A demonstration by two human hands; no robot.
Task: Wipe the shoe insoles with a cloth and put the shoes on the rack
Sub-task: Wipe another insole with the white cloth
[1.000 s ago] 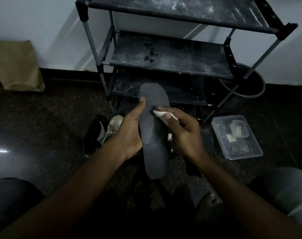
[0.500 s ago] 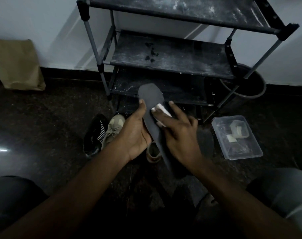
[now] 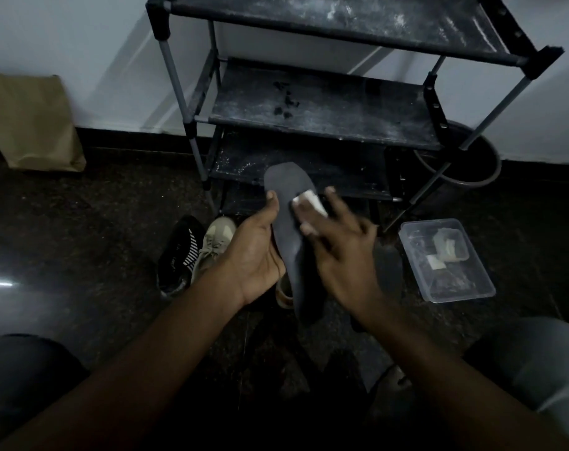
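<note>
My left hand (image 3: 254, 252) grips a dark grey insole (image 3: 289, 232) by its left edge, thumb on the front face, toe end pointing up. With spread, nearly straight fingers my right hand (image 3: 338, 242) presses a small white cloth (image 3: 309, 200) against the insole's upper half. On the floor to the left lie a black striped shoe (image 3: 179, 252) and a beige sneaker (image 3: 213, 245). A brown shoe edge (image 3: 282, 292) shows beneath the insole. The dusty black three-shelf rack (image 3: 322, 109) stands straight ahead.
A clear plastic box (image 3: 445, 258) holding white pieces lies on the floor at the right. A brown paper bag (image 3: 29, 122) leans on the wall at the left. A dark round bin (image 3: 471, 157) stands behind the rack's right legs. My knees frame the lower corners.
The insole has tilted, turning its face leftward. My right hand slid the cloth up toward the toe end and its fingers went from curled to spread.
</note>
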